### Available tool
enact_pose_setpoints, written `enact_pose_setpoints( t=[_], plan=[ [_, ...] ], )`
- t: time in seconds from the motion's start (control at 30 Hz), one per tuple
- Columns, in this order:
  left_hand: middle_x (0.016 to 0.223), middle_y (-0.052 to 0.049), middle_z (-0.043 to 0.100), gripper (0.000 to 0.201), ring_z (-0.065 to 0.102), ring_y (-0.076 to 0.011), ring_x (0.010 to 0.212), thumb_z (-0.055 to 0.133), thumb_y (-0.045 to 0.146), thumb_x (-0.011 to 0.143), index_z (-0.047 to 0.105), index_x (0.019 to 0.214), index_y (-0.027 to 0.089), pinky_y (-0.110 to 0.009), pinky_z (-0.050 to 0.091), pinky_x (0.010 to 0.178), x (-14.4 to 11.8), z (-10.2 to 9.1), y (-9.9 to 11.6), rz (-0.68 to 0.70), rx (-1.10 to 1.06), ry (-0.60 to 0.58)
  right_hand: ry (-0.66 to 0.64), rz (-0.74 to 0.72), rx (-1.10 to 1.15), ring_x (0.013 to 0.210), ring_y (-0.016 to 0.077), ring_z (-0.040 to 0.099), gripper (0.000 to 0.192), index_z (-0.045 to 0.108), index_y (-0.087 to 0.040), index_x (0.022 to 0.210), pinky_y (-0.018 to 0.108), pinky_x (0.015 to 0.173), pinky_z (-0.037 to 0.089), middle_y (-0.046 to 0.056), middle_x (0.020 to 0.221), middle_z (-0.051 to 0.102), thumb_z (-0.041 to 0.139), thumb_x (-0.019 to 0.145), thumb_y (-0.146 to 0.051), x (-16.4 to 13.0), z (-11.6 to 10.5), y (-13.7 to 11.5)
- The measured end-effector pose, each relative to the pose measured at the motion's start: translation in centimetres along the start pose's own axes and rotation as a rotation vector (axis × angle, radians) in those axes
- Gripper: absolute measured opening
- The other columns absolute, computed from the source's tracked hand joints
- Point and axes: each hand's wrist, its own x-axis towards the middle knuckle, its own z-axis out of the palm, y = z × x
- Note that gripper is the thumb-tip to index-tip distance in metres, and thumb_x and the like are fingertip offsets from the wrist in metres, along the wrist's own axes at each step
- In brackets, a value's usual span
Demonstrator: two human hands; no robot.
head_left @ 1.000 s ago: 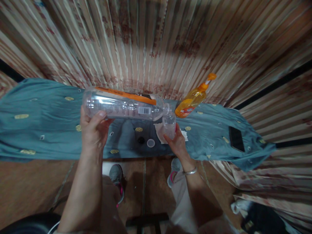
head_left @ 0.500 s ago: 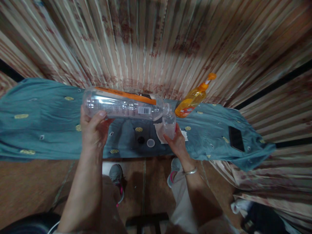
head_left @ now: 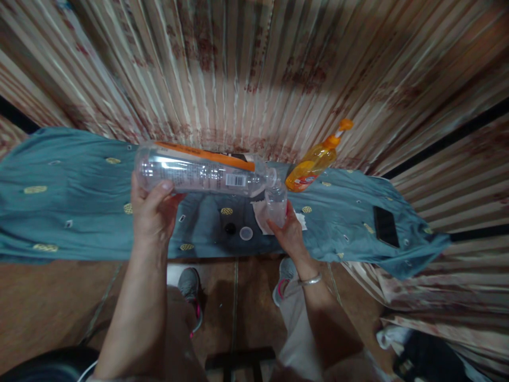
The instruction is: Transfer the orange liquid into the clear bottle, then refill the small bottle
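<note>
I saw the left hand [head_left: 153,212] wrapped around the base of a large clear bottle [head_left: 201,172], tipped level with its neck at the mouth of a small clear bottle [head_left: 275,202], gripped upright by the right hand [head_left: 290,233] above the blue cloth [head_left: 79,201] (contents hard to judge). An orange soap bottle [head_left: 314,164] stood behind.

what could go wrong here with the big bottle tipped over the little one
1. The large clear bottle lies nearly level in the left hand, its mouth at the narrow neck of the small bottle; any liquid could miss and wet the blue cloth and the white paper.
2. The right hand grips the small bottle only low down, so it might tilt.
</note>
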Motion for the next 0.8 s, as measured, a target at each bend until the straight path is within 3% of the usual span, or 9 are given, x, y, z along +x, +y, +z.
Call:
enact_pose_setpoints(
  t=[0.13, 0.6, 0.8],
  plan=[
    [0.082, 0.004, 0.066, 0.047, 0.063, -0.0156, 0.077, 0.086, 0.014, 0.043, 0.066, 0.085, 0.025, -0.029, 0.059, 0.063, -0.12, 0.18, 0.14, -0.002, -0.002, 0.007, -0.02, 0.06, -0.01, 0.119, 0.033, 0.063, 0.083, 0.038, -0.014, 0.148, 0.054, 0.1, 0.052, 0.019, 0.129, 0.065, 0.072, 0.077, -0.042, 0.08, -0.02, 0.0],
    [0.082, 0.004, 0.067, 0.05, 0.062, -0.0155, 0.078, 0.089, 0.017, 0.043, 0.069, 0.087, 0.027, -0.029, 0.059, 0.065, -0.14, 0.16, 0.21, -0.009, 0.005, -0.014, -0.022, 0.036, 0.004, 0.119, 0.0324, 0.063, 0.079, 0.039, -0.017, 0.147, 0.053, 0.1, 0.052, 0.016, 0.127, 0.066, 0.069, 0.078, -0.041, 0.04, -0.04, -0.13],
    [0.085, 0.004, 0.066, 0.049, 0.063, -0.0153, 0.078, 0.087, 0.014, 0.043, 0.068, 0.086, 0.026, -0.03, 0.059, 0.064, -0.1, 0.11, 0.15, -0.018, 0.003, 0.009, -0.015, 0.043, -0.005, 0.121, 0.0337, 0.061, 0.084, 0.036, -0.013, 0.148, 0.055, 0.1, 0.051, 0.021, 0.132, 0.063, 0.07, 0.077, -0.042, 0.02, 0.08, 0.11]
  ],
)
